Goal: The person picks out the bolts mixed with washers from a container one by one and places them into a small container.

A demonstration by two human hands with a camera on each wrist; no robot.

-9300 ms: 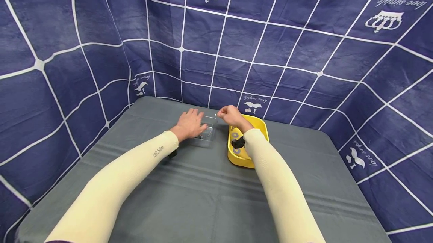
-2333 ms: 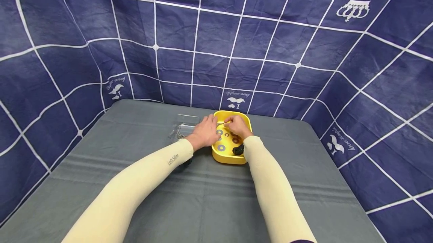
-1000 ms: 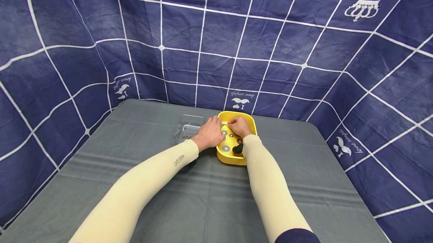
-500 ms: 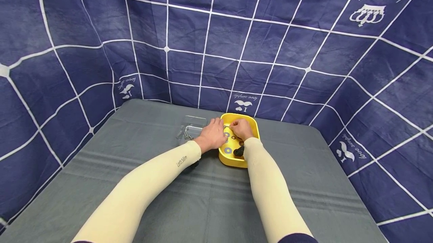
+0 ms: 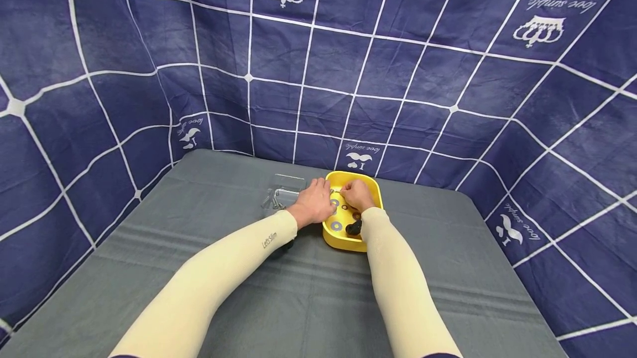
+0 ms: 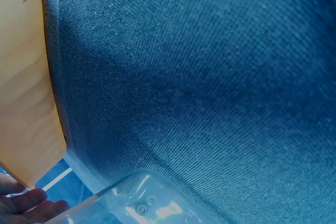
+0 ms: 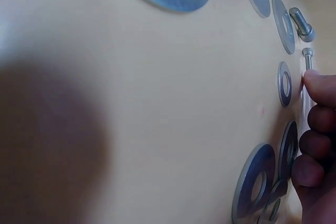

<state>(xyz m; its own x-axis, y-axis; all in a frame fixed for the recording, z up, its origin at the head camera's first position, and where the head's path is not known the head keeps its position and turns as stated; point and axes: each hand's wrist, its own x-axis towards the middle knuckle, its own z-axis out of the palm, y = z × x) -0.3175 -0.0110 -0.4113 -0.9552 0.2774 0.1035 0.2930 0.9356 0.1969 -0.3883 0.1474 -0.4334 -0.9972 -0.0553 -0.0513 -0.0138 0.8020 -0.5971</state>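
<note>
My left hand (image 5: 314, 202) holds the left wall of a yellow tray (image 5: 343, 243), with its thumb over the inside. In the left wrist view, some fingertips show beside the tray's wall (image 6: 26, 98). My right hand (image 5: 357, 195) is inside the tray's far part. In the right wrist view, its thumb and fingers pinch a thin socket-head bolt (image 7: 308, 56) close to the tray floor. A thicker bolt (image 7: 301, 23) lies just beyond it. Several flat washers lie about the floor, among them a small washer (image 7: 284, 83) and a large washer (image 7: 255, 182).
Left of the tray stands a clear plastic box (image 5: 291, 183) with several metal bolts (image 5: 275, 201) in its near part. A grey cloth (image 5: 308, 302) covers the table. A blue gridded curtain (image 5: 378, 59) closes off the back and sides.
My left hand has gone from over the clear box to the tray's left wall. My right hand, which pinched a small piece above the tray, is now down inside it. Little differs in the last second.
</note>
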